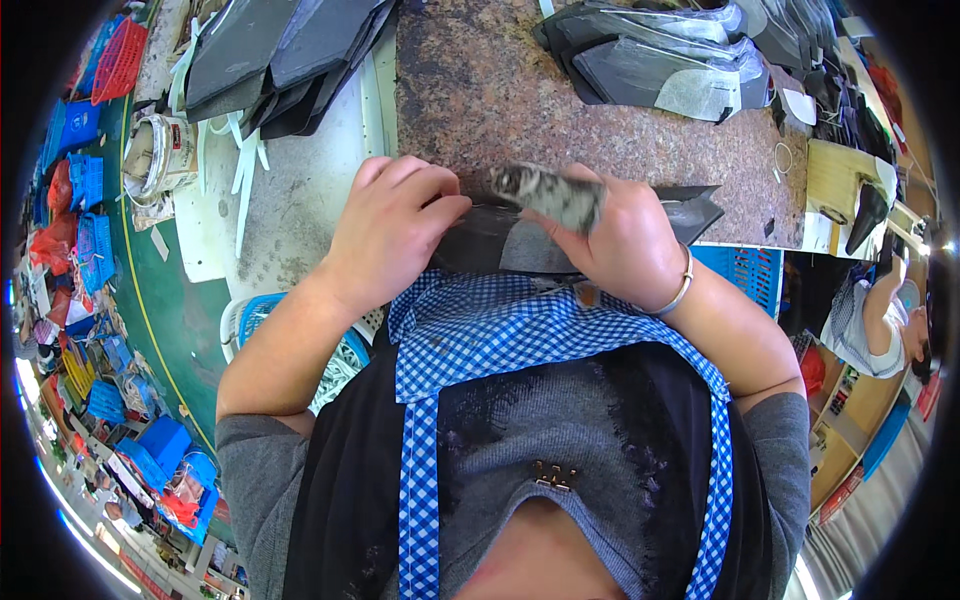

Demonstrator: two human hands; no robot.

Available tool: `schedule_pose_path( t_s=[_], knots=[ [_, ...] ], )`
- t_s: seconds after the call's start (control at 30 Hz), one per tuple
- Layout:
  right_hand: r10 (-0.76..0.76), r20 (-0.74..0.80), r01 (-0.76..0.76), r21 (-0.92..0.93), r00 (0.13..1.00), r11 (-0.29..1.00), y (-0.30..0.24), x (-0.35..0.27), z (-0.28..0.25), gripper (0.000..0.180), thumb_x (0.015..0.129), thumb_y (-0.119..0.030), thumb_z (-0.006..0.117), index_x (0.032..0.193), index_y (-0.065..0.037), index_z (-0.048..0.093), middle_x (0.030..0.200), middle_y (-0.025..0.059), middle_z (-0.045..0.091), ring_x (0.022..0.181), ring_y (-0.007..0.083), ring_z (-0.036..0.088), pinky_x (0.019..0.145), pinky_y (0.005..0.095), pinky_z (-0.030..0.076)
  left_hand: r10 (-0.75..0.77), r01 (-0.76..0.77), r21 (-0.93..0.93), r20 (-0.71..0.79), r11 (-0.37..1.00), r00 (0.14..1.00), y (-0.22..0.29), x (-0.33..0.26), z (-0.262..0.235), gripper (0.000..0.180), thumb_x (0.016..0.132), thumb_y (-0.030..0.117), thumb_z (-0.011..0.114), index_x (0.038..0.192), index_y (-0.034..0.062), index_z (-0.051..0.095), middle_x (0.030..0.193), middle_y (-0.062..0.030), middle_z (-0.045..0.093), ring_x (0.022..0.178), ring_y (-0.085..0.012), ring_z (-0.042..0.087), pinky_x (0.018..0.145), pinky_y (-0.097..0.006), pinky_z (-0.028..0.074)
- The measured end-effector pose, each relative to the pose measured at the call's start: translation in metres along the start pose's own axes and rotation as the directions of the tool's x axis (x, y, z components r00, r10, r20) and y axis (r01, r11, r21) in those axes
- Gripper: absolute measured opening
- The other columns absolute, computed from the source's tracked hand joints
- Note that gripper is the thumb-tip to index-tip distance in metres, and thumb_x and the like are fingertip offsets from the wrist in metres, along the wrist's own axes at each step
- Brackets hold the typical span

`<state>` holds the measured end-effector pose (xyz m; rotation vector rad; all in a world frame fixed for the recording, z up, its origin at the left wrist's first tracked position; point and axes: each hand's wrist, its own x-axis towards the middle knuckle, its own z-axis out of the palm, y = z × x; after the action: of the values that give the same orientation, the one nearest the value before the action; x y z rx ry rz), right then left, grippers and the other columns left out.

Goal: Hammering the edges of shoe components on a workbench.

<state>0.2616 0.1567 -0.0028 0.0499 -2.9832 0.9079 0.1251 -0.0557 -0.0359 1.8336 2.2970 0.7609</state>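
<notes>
A dark, flat shoe-upper-like piece (470,240) with a lighter grey patch lies along the near edge of the worktable, just above my apron. My left hand (395,225) is closed, its curled fingers pinching the left end of that piece. In my right hand (640,245) is a stubby tool (562,196) with a mottled white-and-black handle, held over the piece. The fist hides the tool's working end, so its exact kind does not show. To the right of the fist, the far end of the dark piece sticks out.
Dark cut pieces are stacked at the far left (290,60) and far right (660,65) of the brown table (470,90). A white bucket (165,155) stands at left. Blue baskets flank my waist, one (745,272) at right. Another person (870,320) sits at the right.
</notes>
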Motion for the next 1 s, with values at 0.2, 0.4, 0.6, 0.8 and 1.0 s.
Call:
schedule_pose_path(
  t_s=[0.2,0.4,0.6,0.8,1.0],
  knots=[
    [-0.029,-0.024,0.029,0.011,0.999,1.0,0.001,0.003,0.01,0.029,0.084,-0.027,0.071,0.087,-0.004,0.054,0.068,0.0162,0.063,0.06,0.0361,0.064,0.054,0.0456,0.052,-0.209,0.206,-0.035,-0.152,0.978,0.966,0.002,-0.005,0.002,0.024,0.069,0.015,0.079,0.091,0.011,0.068,0.098,-0.0006,0.063,0.095,-0.0238,0.059,0.085,-0.037,0.041],
    [-0.044,-0.032,0.044,0.006,0.999,0.999,-0.003,0.007,0.012,0.028,0.084,-0.025,0.071,0.087,-0.004,0.053,0.068,0.0157,0.063,0.06,0.036,0.064,0.053,0.0454,0.051,-0.25,0.251,-0.018,-0.182,0.968,0.951,0.007,-0.011,0.011,0.025,0.066,0.014,0.081,0.086,0.0084,0.067,0.095,-0.0023,0.065,0.094,-0.0251,0.06,0.083,-0.038,0.043],
    [-0.059,-0.061,0.058,-0.032,0.996,0.998,-0.009,0.009,0.012,0.027,0.084,-0.025,0.071,0.086,-0.005,0.053,0.068,0.0144,0.062,0.06,0.0341,0.065,0.051,0.0444,0.051,-0.015,0.062,0.479,-0.101,0.875,0.995,0.037,-0.023,0.022,0.022,0.079,0.016,0.06,0.093,0.0021,0.068,0.102,-0.0093,0.062,0.109,-0.0262,0.056,0.1,-0.049,0.036],
    [-0.083,-0.075,0.075,-0.104,0.994,0.992,-0.013,0.015,0.011,0.027,0.086,-0.026,0.07,0.085,-0.005,0.053,0.068,0.013,0.063,0.059,0.0313,0.065,0.05,0.0425,0.051,-0.062,0.106,0.484,-0.106,0.868,0.992,0.041,-0.023,0.022,0.016,0.079,0.015,0.065,0.089,0.0029,0.068,0.099,-0.0095,0.062,0.107,-0.0262,0.056,0.1,-0.049,0.035],
    [-0.116,-0.088,0.109,-0.075,0.989,0.991,-0.011,0.018,0.018,0.027,0.086,-0.026,0.07,0.084,-0.005,0.053,0.067,0.0131,0.063,0.057,0.0309,0.065,0.05,0.0419,0.052,-0.162,0.258,0.34,-0.286,0.904,0.944,0.035,-0.026,0.022,0.021,0.071,0.02,0.078,0.082,0.0083,0.064,0.093,-0.01,0.062,0.098,-0.0282,0.058,0.095,-0.045,0.038]
  ],
)
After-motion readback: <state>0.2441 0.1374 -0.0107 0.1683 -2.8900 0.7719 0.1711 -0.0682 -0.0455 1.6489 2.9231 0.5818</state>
